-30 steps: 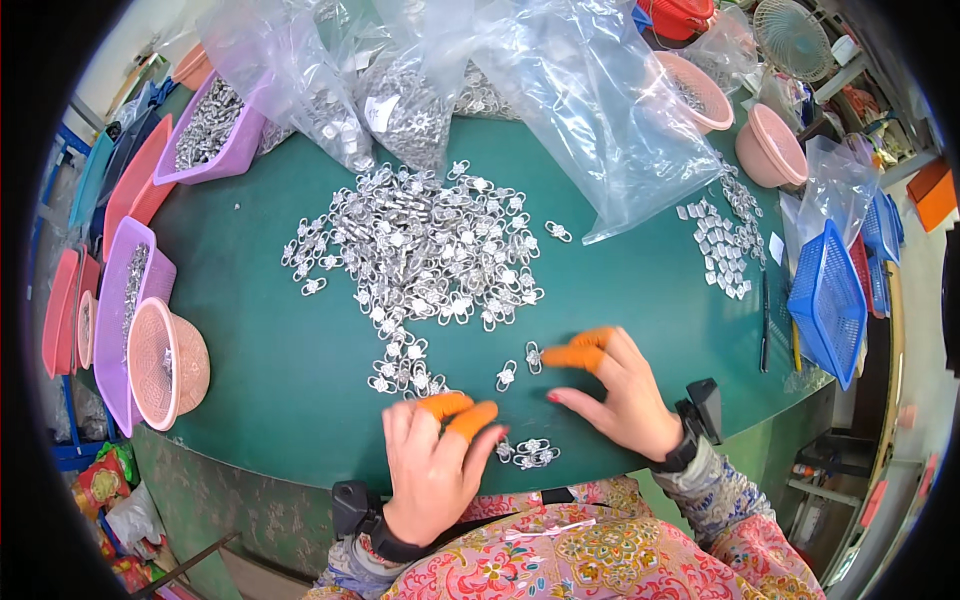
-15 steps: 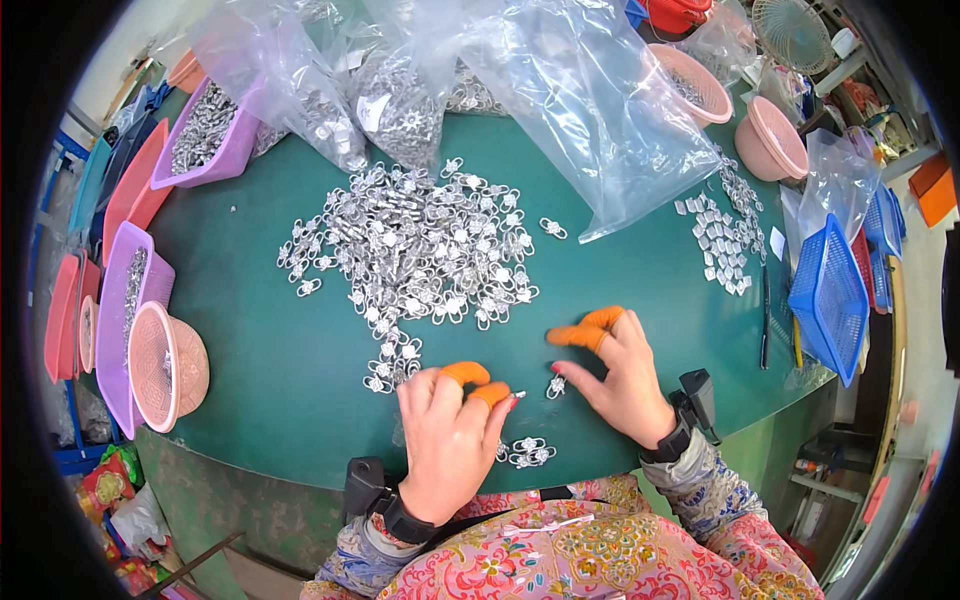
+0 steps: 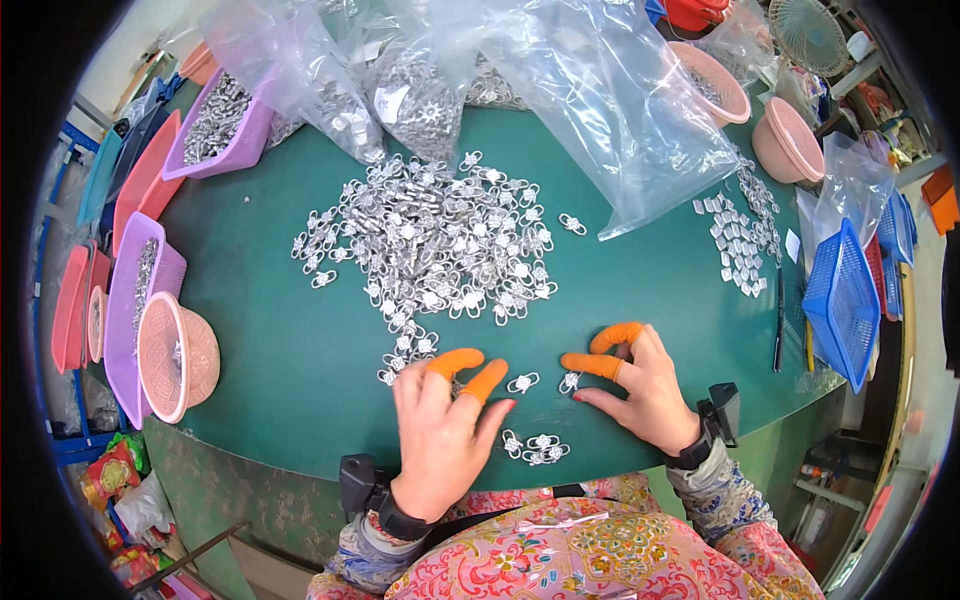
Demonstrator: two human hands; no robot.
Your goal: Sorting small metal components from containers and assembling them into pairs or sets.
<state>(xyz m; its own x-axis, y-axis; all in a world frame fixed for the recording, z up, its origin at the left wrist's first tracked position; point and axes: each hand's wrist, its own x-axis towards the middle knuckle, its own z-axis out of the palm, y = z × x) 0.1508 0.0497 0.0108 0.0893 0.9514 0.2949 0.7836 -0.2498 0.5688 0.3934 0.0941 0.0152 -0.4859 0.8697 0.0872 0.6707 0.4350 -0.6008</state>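
On the green surface [image 3: 285, 385], a silvery double-looped metal link [image 3: 522, 382] now lies released, leaving my left hand's [image 3: 438, 428] fingers apart; my right hand [image 3: 648, 396] brackets a matching silvery link [image 3: 570, 382], whether clamped I can't tell.

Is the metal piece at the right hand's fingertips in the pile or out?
Out: green tabletop shows between the metal piece and the pile.

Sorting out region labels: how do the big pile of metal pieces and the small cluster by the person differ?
Count: the big pile holds far more pieces than the small cluster.
Layout: the big pile is a dense, overlapping heap; the small cluster is just a few pieces close together.
Place: the big pile lies farther from the person than the small cluster.
Shared: silvery looped pieces, loose on the green table.
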